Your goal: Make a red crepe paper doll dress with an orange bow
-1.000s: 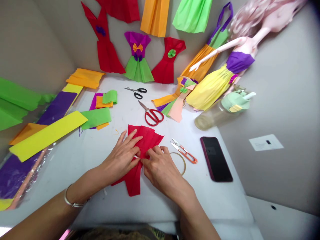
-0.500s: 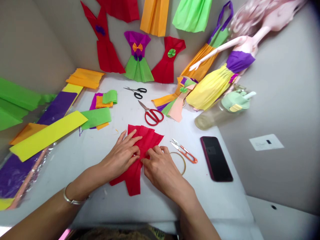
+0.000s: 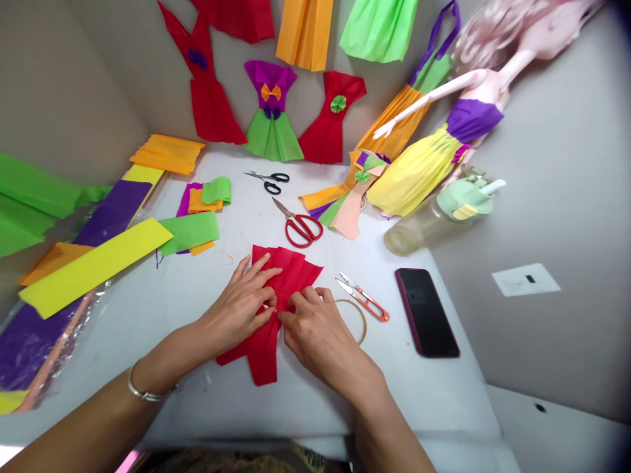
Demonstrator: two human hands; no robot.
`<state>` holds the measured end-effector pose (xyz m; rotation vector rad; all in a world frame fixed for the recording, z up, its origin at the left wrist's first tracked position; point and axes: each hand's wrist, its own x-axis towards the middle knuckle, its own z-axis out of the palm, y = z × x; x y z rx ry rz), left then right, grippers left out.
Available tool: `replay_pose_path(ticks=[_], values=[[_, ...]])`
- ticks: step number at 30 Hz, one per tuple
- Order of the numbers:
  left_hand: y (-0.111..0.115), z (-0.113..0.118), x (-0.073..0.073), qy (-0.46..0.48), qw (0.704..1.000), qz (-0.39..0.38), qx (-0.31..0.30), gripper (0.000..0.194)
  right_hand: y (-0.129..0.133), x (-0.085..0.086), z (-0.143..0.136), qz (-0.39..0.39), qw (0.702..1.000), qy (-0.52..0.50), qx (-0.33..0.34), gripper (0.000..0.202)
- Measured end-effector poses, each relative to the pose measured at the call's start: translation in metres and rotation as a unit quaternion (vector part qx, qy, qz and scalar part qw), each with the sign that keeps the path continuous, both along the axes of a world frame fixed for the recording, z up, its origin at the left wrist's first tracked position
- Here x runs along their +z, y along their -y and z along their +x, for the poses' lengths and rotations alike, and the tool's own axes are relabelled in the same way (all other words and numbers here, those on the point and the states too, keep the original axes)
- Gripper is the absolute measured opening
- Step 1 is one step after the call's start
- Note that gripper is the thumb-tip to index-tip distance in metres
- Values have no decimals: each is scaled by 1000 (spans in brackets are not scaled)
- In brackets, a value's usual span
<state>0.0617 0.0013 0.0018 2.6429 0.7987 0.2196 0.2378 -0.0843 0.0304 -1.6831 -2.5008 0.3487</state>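
A red pleated paper dress (image 3: pixel 290 272) lies on the white table, its flared end away from me and two strips toward me. My left hand (image 3: pixel 241 299) rests on its left side, thumb and index finger closed at the narrow waist, the other fingers spread over the pleats. From the right, my right hand (image 3: pixel 315 322) meets it there, fingers curled and thumb and index pinching the waist. Just right of that hand are a tape ring (image 3: pixel 363 322) and orange thread snips (image 3: pixel 365 299). Red-handled scissors (image 3: pixel 300 226) lie beyond the dress.
Black scissors (image 3: pixel 271 180) lie farther back. Coloured paper strips (image 3: pixel 98 266) cover the left side. A phone (image 3: pixel 426 313) and a bottle (image 3: pixel 419 226) are at the right. Paper dresses (image 3: pixel 271 112) and a doll (image 3: pixel 476 118) stand along the back wall.
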Motion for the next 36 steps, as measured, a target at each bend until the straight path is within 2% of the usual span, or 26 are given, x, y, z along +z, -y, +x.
replay_pose_path(ticks=[9,27,36], values=[[1,-1,2,-7,1000,5,-5,13,0,1,0,-2,1000,-3,-7,14],[2,-1,-5,28,999,39,-12,5,0,0,0,-13,1000,-5,-12,17],[6,2,5,20,999,23,-10,12,0,1,-1,-11,1000,-7,-12,17]])
